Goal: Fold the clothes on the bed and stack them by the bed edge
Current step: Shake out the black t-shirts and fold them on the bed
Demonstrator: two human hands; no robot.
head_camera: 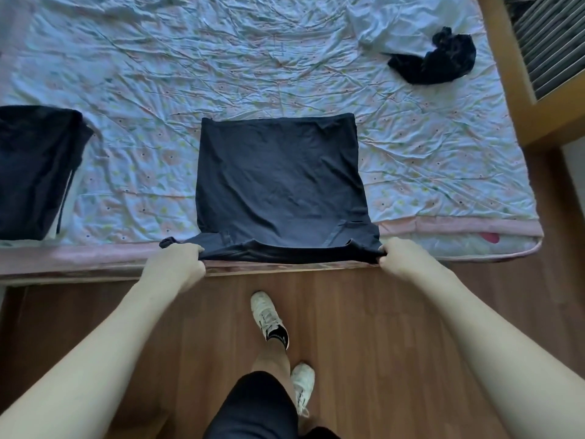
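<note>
the bed [443, 172] carries a crumpled pale floral sheet [158, 74]. a dark shirt [278, 179] lies flat at the middle of the near edge, a dark folded garment [34, 166] sits at the left edge, and a crumpled black garment [437, 61] lies far right beside a white cloth [389, 26]. the bed stands on a wooden floor [364, 343].

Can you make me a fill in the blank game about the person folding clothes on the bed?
1. Both hands, left hand and right hand, grip the near edge of the dark ____.
2. The crumpled black garment lies at the far ____ of the bed.
3. The folded dark pile sits at the ____ side of the bed.
4. The person's shoes are ____ in colour.

Missing words: shirt; right; left; white
</note>
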